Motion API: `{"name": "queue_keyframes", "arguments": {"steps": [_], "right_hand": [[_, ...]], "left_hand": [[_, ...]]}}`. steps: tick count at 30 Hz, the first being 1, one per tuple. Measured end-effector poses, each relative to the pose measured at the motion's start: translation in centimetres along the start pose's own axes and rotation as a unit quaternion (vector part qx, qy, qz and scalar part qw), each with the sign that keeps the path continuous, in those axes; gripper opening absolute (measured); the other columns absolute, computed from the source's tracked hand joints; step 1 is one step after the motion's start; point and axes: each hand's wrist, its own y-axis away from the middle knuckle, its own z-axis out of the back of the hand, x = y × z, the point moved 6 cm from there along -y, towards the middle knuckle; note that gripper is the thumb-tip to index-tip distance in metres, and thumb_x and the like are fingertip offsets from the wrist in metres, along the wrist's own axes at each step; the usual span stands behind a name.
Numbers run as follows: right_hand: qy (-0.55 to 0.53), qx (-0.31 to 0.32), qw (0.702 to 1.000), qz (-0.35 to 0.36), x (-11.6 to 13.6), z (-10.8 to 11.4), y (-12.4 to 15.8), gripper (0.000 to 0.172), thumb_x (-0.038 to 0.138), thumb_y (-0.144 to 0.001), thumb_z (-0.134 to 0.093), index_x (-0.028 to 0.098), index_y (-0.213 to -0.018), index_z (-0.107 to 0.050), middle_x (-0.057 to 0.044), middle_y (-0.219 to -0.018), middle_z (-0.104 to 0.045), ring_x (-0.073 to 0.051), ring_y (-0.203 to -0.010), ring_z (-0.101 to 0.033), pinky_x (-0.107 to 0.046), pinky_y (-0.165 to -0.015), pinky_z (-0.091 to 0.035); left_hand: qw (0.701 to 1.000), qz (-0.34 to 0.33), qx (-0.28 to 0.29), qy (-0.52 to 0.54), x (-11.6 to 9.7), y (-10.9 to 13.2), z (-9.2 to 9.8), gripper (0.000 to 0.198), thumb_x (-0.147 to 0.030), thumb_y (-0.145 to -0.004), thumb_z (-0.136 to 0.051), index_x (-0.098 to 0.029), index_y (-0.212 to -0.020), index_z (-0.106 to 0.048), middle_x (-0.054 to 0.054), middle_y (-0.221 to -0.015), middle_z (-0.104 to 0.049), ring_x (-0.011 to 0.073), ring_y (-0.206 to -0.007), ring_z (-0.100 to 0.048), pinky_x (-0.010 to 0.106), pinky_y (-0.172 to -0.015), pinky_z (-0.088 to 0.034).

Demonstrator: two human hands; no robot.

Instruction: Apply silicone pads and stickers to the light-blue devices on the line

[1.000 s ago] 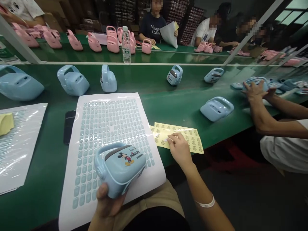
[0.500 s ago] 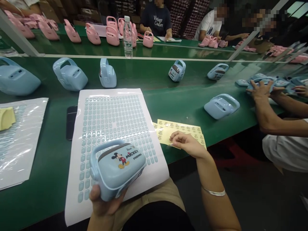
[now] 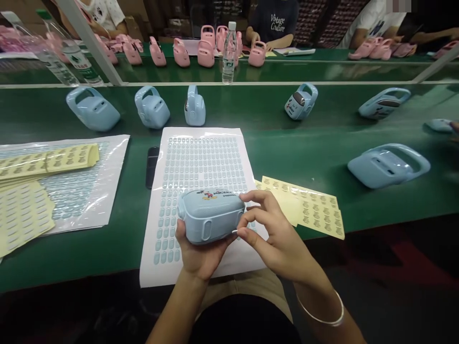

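My left hand grips a light blue portable speaker from below, over the sheet in front of me. The speaker is tilted, with its Mickey print facing up and a plain side with two raised oval bars towards me. My right hand is at the speaker's right end, its thumb and a finger pinching a small white sticker. Another fingertip of that hand touches the speaker's upper right edge. Beneath them lies a white sheet covered in rows of small pale blue oval pieces.
Yellow sticker sheets lie to the right. At left, more yellow sheets rest on a plastic-covered stack. A dark phone sits beside the white sheet. Several blue speakers stand along the green table; a water bottle stands behind.
The speaker has been turned, bringing its plain side towards me. My right hand has moved from the yellow sheets to the speaker. The view has swung left.
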Motion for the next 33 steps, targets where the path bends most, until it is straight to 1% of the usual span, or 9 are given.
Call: {"name": "queue_keyframes", "arguments": {"steps": [4,8,15,21,24,27,29,31,33], "right_hand": [[0.023,-0.018,1.000,0.011,0.1,-0.2,-0.1,0.005,0.019,-0.085,-0.054,0.020,-0.081,-0.056,-0.007,-0.113,-0.044,-0.021,-0.111,-0.049,-0.031,-0.079,-0.053],[0.044,-0.025,0.998,0.025,0.5,-0.1,-0.2,0.005,0.018,-0.086,-0.053,0.020,-0.081,-0.055,-0.008,-0.109,-0.047,-0.020,-0.107,-0.052,-0.034,-0.082,-0.053],[0.110,-0.059,0.991,0.056,0.7,0.0,-0.5,0.007,0.018,-0.087,-0.050,0.019,-0.082,-0.055,-0.009,-0.105,-0.050,-0.022,-0.100,-0.056,-0.040,-0.081,-0.052],[0.214,-0.169,0.954,0.128,1.4,-1.1,0.2,0.010,0.014,-0.087,-0.048,0.020,-0.083,-0.053,-0.011,-0.103,-0.054,-0.023,-0.096,-0.057,-0.043,-0.078,-0.050],[0.123,-0.195,0.961,0.154,1.5,-0.3,1.3,0.012,0.012,-0.087,-0.047,0.023,-0.086,-0.051,-0.008,-0.101,-0.052,-0.022,-0.102,-0.057,-0.042,-0.085,-0.050],[0.029,-0.227,0.969,0.093,-0.9,2.4,2.1,0.008,0.016,-0.087,-0.049,0.024,-0.088,-0.051,-0.006,-0.103,-0.051,-0.021,-0.105,-0.055,-0.041,-0.090,-0.048],[0.056,-0.255,0.965,0.010,-4.1,4.5,2.4,0.005,0.023,-0.086,-0.051,0.024,-0.091,-0.052,-0.007,-0.107,-0.051,-0.022,-0.105,-0.055,-0.043,-0.089,-0.049],[0.136,-0.254,0.954,-0.079,-7.8,5.8,2.7,0.022,0.030,-0.084,-0.053,0.022,-0.104,-0.051,-0.012,-0.115,-0.050,-0.027,-0.111,-0.051,-0.047,-0.090,-0.048],[0.215,-0.204,0.944,-0.145,-11.3,5.9,3.0,0.043,0.033,-0.082,-0.053,0.017,-0.122,-0.045,-0.017,-0.127,-0.046,-0.033,-0.123,-0.042,-0.055,-0.099,-0.039]], "left_hand": [[1.000,-0.006,0.000,0.003,-0.1,0.1,0.1,0.075,-0.066,-0.072,-0.051,-0.025,-0.134,-0.040,0.012,-0.125,-0.057,0.0332,-0.116,-0.052,0.047,-0.092,-0.046],[1.000,-0.009,0.002,0.005,-0.1,0.1,0.3,0.073,-0.064,-0.073,-0.052,-0.025,-0.134,-0.040,0.011,-0.124,-0.057,0.0316,-0.114,-0.053,0.043,-0.088,-0.049],[0.999,-0.019,-0.018,-0.034,0.1,0.1,0.3,0.075,-0.068,-0.071,-0.051,-0.025,-0.131,-0.042,0.010,-0.125,-0.056,0.0348,-0.119,-0.048,0.049,-0.095,-0.043],[0.999,-0.016,-0.036,-0.023,0.3,-0.1,0.2,0.077,-0.068,-0.067,-0.055,-0.022,-0.129,-0.046,0.011,-0.124,-0.057,0.0348,-0.120,-0.047,0.047,-0.096,-0.044],[0.998,-0.024,-0.042,-0.037,-0.3,-0.1,0.5,0.076,-0.068,-0.067,-0.055,-0.025,-0.129,-0.047,0.011,-0.127,-0.055,0.0377,-0.120,-0.047,0.051,-0.091,-0.047],[0.993,-0.066,-0.062,-0.076,-1.7,0.1,1.4,0.072,-0.066,-0.065,-0.059,-0.032,-0.128,-0.047,0.009,-0.133,-0.050,0.0408,-0.121,-0.044,0.057,-0.085,-0.049],[0.985,-0.104,-0.081,-0.107,-2.8,0.4,1.9,0.073,-0.064,-0.062,-0.064,-0.034,-0.126,-0.048,0.008,-0.135,-0.048,0.0425,-0.122,-0.042,0.058,-0.082,-0.051],[0.978,-0.129,-0.091,-0.132,-3.7,0.5,2.2,0.074,-0.063,-0.058,-0.068,-0.033,-0.124,-0.050,0.008,-0.136,-0.047,0.0441,-0.123,-0.041,0.058,-0.081,-0.052],[0.975,-0.142,-0.091,-0.147,-4.3,0.7,2.2,0.074,-0.062,-0.056,-0.070,-0.033,-0.122,-0.052,0.009,-0.136,-0.047,0.0452,-0.124,-0.040,0.058,-0.079,-0.053]]}}
